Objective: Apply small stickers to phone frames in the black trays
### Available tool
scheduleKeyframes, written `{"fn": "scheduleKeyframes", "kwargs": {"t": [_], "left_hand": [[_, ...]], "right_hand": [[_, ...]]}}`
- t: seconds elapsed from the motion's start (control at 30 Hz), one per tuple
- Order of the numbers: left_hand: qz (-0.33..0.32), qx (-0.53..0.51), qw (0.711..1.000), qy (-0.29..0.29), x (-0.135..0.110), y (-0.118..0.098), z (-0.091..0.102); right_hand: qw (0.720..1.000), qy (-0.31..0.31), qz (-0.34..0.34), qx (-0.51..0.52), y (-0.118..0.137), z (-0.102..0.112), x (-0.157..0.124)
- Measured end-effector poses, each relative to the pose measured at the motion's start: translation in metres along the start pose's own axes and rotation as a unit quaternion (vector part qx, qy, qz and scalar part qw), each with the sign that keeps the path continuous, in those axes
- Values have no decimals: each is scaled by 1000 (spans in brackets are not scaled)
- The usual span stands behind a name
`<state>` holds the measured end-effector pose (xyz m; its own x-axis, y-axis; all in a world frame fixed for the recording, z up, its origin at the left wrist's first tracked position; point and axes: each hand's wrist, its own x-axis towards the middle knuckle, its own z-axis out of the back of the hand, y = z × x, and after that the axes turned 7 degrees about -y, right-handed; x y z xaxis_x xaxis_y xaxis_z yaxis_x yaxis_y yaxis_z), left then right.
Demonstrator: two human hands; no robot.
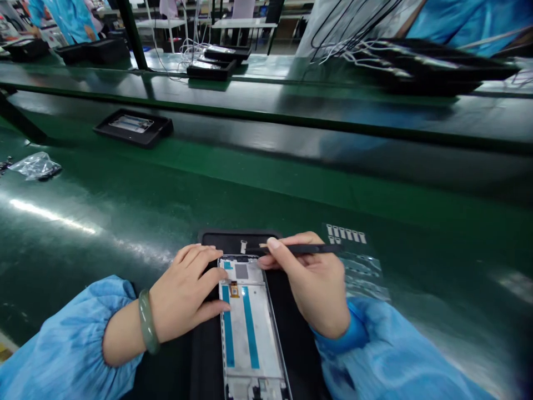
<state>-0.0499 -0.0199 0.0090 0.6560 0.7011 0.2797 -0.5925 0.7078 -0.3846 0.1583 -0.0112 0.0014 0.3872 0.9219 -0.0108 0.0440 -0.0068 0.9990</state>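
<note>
A phone frame (240, 328) with blue strips and a small gold flex piece lies lengthwise in a black tray (204, 333). Across its upper left edge rests my left hand (183, 291), fingers spread and touching the frame. My right hand (312, 278) pinches black tweezers (308, 249) over the frame's top end, their tips pointing left. Close to the tips is a small whitish sticker-like piece (244, 246); whether the tips grip it I cannot tell. A clear sheet of similar small pieces (346, 233) lies right of my right hand.
Another black tray with a phone part (133, 123) sits further back on the green bench. A clear plastic bag (35, 165) lies at the left. Behind runs a raised shelf (266, 105) with trays and cables (400, 61). Other people in blue stand beyond.
</note>
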Motion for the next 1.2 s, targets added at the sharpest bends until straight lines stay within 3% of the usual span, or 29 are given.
{"fn": "scheduleKeyframes", "kwargs": {"t": [0.17,0.67,1.2], "left_hand": [[4,-1,1000,12,0,-1,0],[2,3,1000,23,-1,-3,2],[-2,3,1000,17,0,-2,1]], "right_hand": [[998,-35,31,53,-8,6,-1],[990,99,31,-97,5,4,-3],[977,143,62,-147,1,4,-3]]}}
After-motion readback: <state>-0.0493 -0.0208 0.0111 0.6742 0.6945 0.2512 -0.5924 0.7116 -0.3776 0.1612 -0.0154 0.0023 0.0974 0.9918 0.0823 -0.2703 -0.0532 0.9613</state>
